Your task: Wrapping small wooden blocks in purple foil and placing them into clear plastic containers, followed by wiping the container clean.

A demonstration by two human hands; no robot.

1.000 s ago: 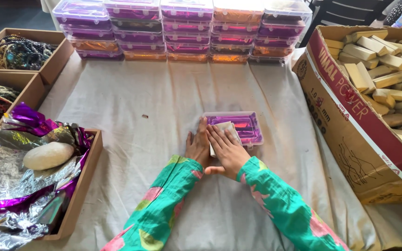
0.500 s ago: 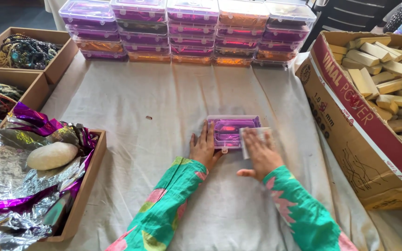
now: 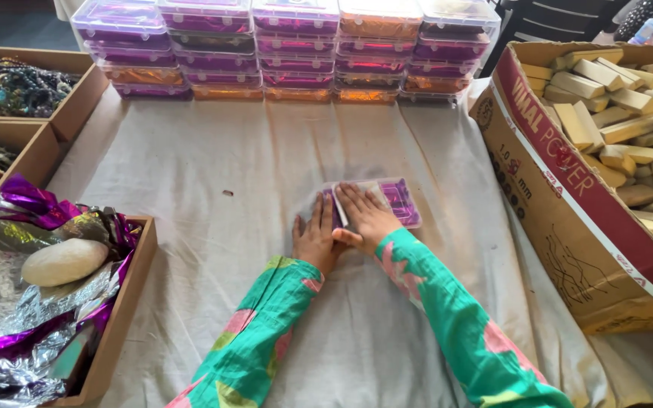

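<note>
Right hand (image 3: 366, 217), flat and unclenched, has swept its pale cloth (image 3: 362, 198) back leftward across the purple-lined clear box (image 3: 398, 202) on the white table cover (image 3: 266, 166). Left hand (image 3: 314, 238), open, steadies the box's near-left edge: wiping continues.

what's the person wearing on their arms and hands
Both arms wear long, loose sleeves of bright green fabric printed with large pink flowers and some yellow-green patches; the cuffs end at the wrists. The left hand and right hand are bare: no gloves, and no rings, bangles or watch can be made out in this view.
</note>
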